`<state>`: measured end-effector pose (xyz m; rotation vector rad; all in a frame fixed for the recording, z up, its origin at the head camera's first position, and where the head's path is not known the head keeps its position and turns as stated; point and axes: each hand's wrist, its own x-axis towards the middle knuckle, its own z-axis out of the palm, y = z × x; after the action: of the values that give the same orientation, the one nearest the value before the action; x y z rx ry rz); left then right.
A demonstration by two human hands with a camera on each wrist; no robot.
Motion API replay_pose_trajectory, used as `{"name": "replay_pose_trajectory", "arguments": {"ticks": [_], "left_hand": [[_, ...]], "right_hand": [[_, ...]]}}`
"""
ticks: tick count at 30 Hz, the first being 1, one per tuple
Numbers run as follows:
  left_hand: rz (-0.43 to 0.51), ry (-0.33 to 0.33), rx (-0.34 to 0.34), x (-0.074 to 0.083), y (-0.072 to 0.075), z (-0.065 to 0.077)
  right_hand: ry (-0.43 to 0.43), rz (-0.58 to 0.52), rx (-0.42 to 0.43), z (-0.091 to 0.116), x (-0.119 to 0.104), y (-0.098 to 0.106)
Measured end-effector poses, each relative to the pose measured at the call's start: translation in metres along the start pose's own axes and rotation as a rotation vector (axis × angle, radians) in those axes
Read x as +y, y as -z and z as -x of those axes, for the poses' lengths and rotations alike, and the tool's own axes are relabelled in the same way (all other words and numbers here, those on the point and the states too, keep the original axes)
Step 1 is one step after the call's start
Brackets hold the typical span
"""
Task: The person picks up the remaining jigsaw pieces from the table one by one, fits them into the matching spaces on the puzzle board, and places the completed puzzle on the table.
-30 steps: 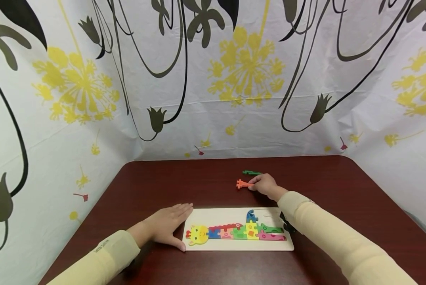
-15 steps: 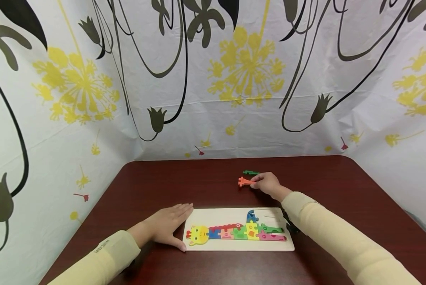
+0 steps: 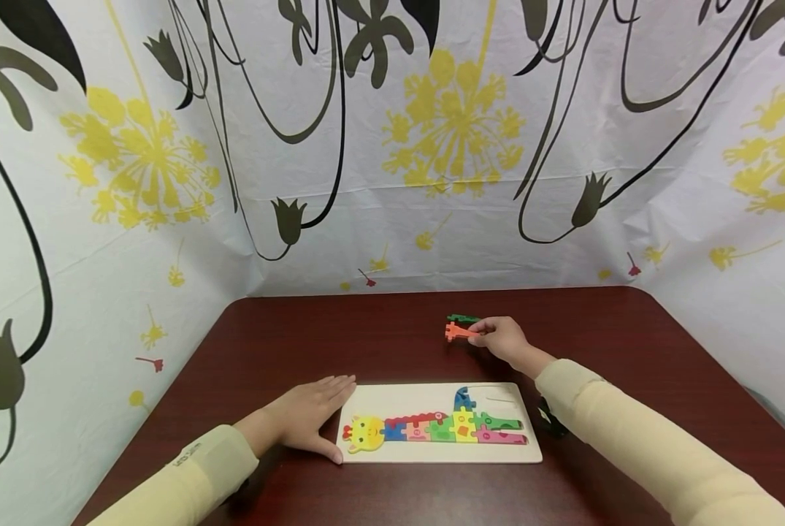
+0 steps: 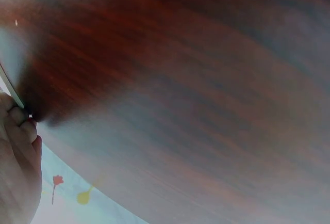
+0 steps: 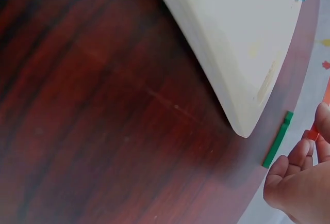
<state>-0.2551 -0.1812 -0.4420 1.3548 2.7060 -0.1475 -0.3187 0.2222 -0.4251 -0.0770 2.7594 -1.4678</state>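
A pale wooden puzzle board (image 3: 392,400) lies on the table, with a yellow giraffe head (image 3: 366,434) and several coloured interlocking pieces running rightward from it. My left hand (image 3: 309,414) rests at the board's left end, fingers straight along that edge; the left wrist view catches only part of this hand (image 4: 18,157). Beyond the board, my right hand (image 3: 505,342) pinches an orange puzzle piece (image 3: 458,332) between thumb and fingers. Just behind it a green puzzle piece (image 3: 461,318) lies on the table. In the right wrist view that green piece (image 5: 278,139) is left of the fingers.
The dark red-brown table (image 3: 339,340) has rounded far corners. A white cloth (image 3: 366,161) printed with flowers and vines hangs behind it and along both sides. Dark straps show under the right forearm near the board's right end.
My right hand has drawn slightly to the right with the orange piece, which now sits a little higher in the head view. The left hand and the board stay where they were.
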Motion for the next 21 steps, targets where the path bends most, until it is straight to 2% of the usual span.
{"name": "replay_pose_trajectory", "arguments": {"ticks": [5,21], "left_hand": [[0.004,0.0,-0.003,0.0,0.001,0.0],[0.004,0.009,-0.009,0.001,0.002,0.001]], "right_hand": [[0.034,0.004,0.008,0.007,-0.002,0.001],[0.057,-0.006,0.001,0.033,-0.005,0.007]]}}
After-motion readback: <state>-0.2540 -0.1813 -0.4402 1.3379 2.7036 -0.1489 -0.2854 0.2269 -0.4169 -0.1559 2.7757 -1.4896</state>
